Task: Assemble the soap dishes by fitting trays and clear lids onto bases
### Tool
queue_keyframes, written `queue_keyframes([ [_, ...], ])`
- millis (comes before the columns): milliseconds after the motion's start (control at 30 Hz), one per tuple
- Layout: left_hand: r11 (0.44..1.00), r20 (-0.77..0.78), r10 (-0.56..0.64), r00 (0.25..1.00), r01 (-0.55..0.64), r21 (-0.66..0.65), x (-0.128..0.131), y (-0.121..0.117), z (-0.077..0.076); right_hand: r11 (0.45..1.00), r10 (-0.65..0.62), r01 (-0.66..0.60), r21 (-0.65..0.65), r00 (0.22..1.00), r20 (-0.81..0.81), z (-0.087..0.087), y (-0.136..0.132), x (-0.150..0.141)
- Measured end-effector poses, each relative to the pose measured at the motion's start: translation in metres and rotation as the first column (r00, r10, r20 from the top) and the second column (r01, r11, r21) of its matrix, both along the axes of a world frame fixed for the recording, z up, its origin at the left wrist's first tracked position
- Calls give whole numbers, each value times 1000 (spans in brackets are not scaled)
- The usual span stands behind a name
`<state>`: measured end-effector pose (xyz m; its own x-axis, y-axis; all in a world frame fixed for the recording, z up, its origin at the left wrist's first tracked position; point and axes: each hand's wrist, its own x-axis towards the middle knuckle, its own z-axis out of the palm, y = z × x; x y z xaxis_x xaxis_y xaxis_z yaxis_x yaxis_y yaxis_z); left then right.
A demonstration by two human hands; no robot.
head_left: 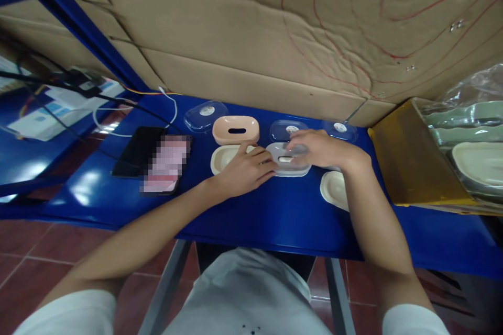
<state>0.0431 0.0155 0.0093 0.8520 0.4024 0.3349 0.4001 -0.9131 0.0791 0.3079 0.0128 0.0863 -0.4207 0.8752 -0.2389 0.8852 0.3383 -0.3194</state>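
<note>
A whitish soap dish point(293, 170) with an oval slot lies between my hands on the blue table. The fingers of my left hand point(251, 168) curl against its left end, gripping it there. Over its right side hovers my right hand point(316, 147), thumb and fingers apart and slightly blurred; whether they touch the dish is unclear. A cream oval tray point(220, 159) is partly covered by my left hand. Behind it stands a peach soap dish point(222, 132) with a dark slot. Another cream oval piece point(332, 188) is partly hidden by my right forearm.
Clear labelled lids lie along the back: one at left point(196, 118), one in the middle point(280, 130), one at right point(349, 133). Two phones, a black one point(137, 149) and a lit one point(165, 165), are at left. A cardboard box point(412, 167) of green and cream pieces stands right.
</note>
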Motion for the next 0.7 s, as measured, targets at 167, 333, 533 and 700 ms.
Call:
queue_keyframes([
  [167, 1000, 155, -6, 988, 7, -3, -5, 1, -8, 992, -30, 55, -113, 976, 218, 12, -13, -34],
  [333, 1000, 133, 20, 991, -22, 10, -5, 0, -14, 988, -53, 89, -129, 965, 256, 15, -22, -47],
  [533, 996, 50, 90, 995, -90, -3, -6, 4, -24, 986, -70, 105, -126, 964, 255, 7, -26, -48],
  [700, 996, 82, 79, 994, -75, -47, -6, 7, -25, 988, -35, 63, -143, 982, 188, 1, -21, -39],
])
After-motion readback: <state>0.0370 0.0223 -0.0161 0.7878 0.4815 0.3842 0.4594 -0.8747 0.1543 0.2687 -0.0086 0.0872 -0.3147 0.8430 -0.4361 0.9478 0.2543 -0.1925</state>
